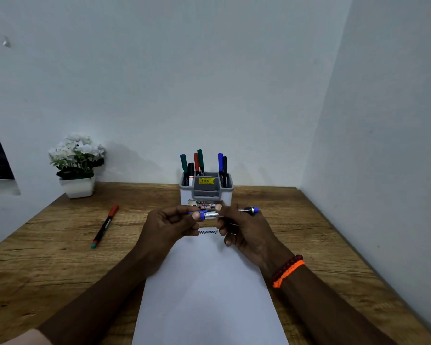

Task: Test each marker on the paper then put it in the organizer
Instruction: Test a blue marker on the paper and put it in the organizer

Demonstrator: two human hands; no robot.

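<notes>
On the wooden desk [321, 235], pushed into a corner of pale, bare walls, I see a white sheet of paper [209, 295] running from the near edge toward the back. A short dark scribble [208, 231] marks its far end, just below my view of the hands. At the back left stands a white pot of white flowers [77, 165], and a dark frame edge shows on the left wall.

Beyond the paper, near the wall, sits the grey-and-white organizer [205, 189] with a yellow price sticker on its front. Markers stand upright in it: green, black and red ones in the left compartment, a blue and a black one in the right. A red-capped marker [104, 227] with a black barrel and a teal end lies flat on the desk, well to the left of the paper.

Both hands hover over the paper's far end. The left hand [167, 226] pinches the blue cap end of a blue marker [210, 214] with curled fingers. The right hand [244, 230] grips the barrel, whose blue tail pokes out to the right. The marker lies roughly level between them. Red and orange bracelets [286, 270] circle the right wrist.
</notes>
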